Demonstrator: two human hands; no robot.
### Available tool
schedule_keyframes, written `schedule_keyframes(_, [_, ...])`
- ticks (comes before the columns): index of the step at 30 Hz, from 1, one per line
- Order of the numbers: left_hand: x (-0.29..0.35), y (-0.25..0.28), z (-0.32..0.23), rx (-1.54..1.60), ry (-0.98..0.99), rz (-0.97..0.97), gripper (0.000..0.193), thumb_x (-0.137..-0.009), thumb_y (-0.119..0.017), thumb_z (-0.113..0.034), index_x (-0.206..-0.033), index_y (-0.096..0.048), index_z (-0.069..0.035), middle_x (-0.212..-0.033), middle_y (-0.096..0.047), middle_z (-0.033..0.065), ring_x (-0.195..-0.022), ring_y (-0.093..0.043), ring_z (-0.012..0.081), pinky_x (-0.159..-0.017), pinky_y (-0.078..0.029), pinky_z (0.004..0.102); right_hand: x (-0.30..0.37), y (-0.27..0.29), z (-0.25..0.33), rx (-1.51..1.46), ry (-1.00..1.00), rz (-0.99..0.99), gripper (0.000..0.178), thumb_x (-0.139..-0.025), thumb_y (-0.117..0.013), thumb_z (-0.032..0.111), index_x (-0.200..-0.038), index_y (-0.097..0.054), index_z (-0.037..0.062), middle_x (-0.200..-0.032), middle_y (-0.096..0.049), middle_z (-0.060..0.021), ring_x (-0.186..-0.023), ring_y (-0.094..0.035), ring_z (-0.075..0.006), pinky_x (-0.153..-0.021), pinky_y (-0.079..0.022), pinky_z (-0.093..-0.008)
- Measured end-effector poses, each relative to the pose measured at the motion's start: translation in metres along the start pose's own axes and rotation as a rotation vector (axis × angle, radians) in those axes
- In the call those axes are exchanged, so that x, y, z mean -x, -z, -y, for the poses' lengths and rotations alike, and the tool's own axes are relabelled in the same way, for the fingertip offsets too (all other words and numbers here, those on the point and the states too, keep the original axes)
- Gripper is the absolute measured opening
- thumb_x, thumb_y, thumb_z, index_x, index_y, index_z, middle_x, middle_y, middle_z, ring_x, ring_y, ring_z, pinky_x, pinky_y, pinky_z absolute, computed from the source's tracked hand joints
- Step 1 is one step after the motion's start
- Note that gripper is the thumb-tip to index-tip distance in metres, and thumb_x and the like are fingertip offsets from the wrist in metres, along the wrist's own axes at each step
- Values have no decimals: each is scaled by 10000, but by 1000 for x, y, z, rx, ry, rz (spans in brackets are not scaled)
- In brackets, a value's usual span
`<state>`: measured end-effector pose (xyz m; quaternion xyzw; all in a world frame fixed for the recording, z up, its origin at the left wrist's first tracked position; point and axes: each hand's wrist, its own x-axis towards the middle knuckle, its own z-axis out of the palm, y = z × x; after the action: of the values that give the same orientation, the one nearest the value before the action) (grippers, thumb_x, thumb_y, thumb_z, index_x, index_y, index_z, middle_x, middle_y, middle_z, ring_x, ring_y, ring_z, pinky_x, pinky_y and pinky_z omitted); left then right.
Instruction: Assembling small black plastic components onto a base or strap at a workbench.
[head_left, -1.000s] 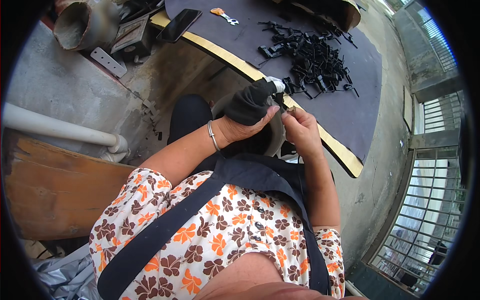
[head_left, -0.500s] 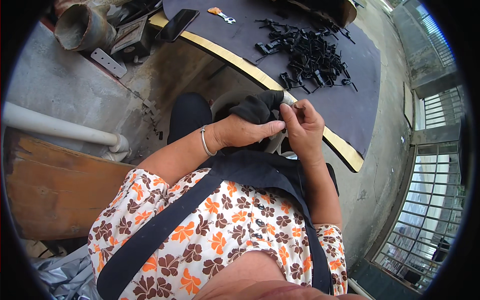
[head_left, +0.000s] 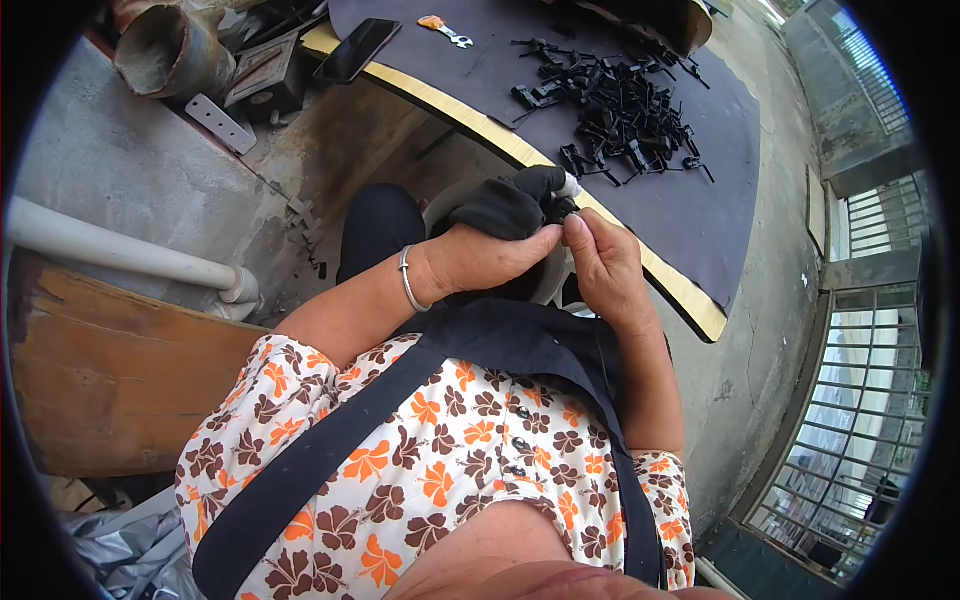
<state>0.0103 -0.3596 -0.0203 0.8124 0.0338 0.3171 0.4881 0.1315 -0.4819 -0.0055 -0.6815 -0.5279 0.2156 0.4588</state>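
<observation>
Small black part (head_left: pixel 562 208) sits between both hands near table edge (head_left: pixel 535 160), mostly covered; pointing direction and long axis unclear. Left hand (head_left: pixel 490 250) curls dark-covered fingers around it; right hand (head_left: pixel 606 262) presses thumb and index together, pinched item hidden.

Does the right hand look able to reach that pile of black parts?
Probably yes: the right hand is close to the table, and nothing visible blocks the black parts, though its fingers seem busy beside the left hand.
</observation>
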Motion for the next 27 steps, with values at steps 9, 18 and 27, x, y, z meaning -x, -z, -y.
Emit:
schedule_keyframes(9, [-4, -3, -10, -299, -83, 22, 274, -785, -557, -31, -1053, -537, 25, -968, -593, 171, -890, -579, 306, -814, -456, 365, 2, -32, -20, -348, -67, -206, 284, -966, -446, 228, -821, -564, 14, -640, -453, 82, -573, -371, -28, -497, -319, -196])
schedule_keyframes(18, [2, -4, -8, -151, -17, -20, 275, -800, -559, -43, -1063, -542, 36, -979, -602, 158, -883, -589, 281, -808, -459, 357, 6, -24, -10, -434, -72, -125, 302, -964, -446, 278, -809, -569, 50, -595, -449, 83, -490, -350, -4, -436, -282, -174])
schedule_keyframes(27, [3, -8, -8, -515, -152, 14, 292, -762, -562, -13, -1049, -546, 36, -962, -594, 174, -865, -580, 330, -793, -464, 371, -1, -33, -14, -510, -197, -161, 312, -965, -441, 262, -777, -556, 41, -621, -482, 56, -546, -399, -30, -494, -338, -198])
